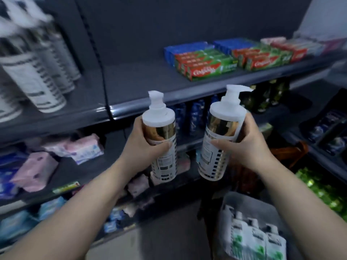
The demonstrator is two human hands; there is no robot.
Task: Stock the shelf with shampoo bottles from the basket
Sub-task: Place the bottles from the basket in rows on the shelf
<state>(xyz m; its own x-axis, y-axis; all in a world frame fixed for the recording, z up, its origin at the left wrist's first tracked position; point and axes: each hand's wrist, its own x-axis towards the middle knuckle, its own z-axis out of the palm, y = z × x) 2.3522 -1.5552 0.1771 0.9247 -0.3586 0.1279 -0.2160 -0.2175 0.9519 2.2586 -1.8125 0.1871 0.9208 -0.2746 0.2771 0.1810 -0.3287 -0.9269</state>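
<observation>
Left shampoo bottle (165, 163): a white pump bottle with a gold band. It is held upright in the air, in front of the edge of the dark shelf (150, 81).
Right shampoo bottle (219, 126): the same kind of bottle. It is tipped a little to the right and held up just beside the first one. The two bottles are not touching.
Left hand (143, 147): it is wrapped round the middle of the left bottle. The thumb is laid across the front and the other fingers are curled round the back.
Right hand (249, 145): it is wrapped round the right bottle. The thumb is pressed on the label and the fingers are curled round the far side.
Basket (247, 201): a grey basket is seen low on the right, under the right arm. White bottles with green marks (253, 239) are packed inside it.
Shelf top: a wide bare patch is seen behind the two pumps.
Toothpaste boxes (204, 66): red and green boxes are stacked on the right part of the same shelf.
White bottles (37, 79): a blurred row is lined up on the next shelf to the left.
Lower shelves: pink packs (80, 147) are piled on the left, and dark blue bottles (195, 115) are stood behind the hands.
</observation>
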